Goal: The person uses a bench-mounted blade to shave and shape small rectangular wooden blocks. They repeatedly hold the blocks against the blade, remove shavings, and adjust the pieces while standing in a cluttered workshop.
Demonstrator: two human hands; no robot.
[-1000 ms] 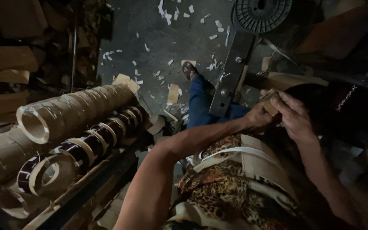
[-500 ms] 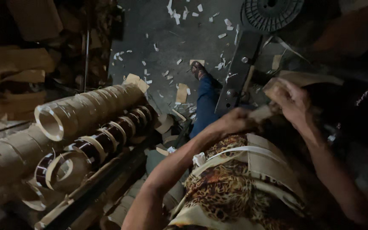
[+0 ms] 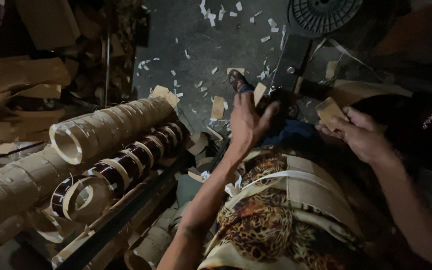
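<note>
1. left hand (image 3: 248, 122) raised over the lap, fingers spread and released, grasping nothing; hovering just above a dark part (image 3: 278, 102) at about 1 o'clock from it.
2. right hand (image 3: 361, 132) pinching a small tan cardboard piece (image 3: 330, 111) between thumb and fingertips, at 3 o'clock from the left hand, well apart from it.
3. cardboard piece held at the top left of the right hand, above the patterned cloth (image 3: 271, 220) and tan strap (image 3: 311, 190) across the lap.
4. likely risk: loose pinch on the cardboard piece, so a slip onto the dim, scrap-strewn floor (image 3: 196, 35), hard to find among the white paper bits (image 3: 211, 15).
5. further risk, as a judgement: open left hand close to the dark part and metal bar (image 3: 288, 65); a snag or knock in poor light.
6. no true container in view; nearest thing to one, a long rack (image 3: 126, 220) at 9 o'clock, bearing a pale cardboard tube (image 3: 111, 127) and a row of dark brown tape rolls (image 3: 126, 165) lying side by side.
7. black round spool (image 3: 326, 12) flat on the floor at 12 o'clock; contents not visible.
</note>
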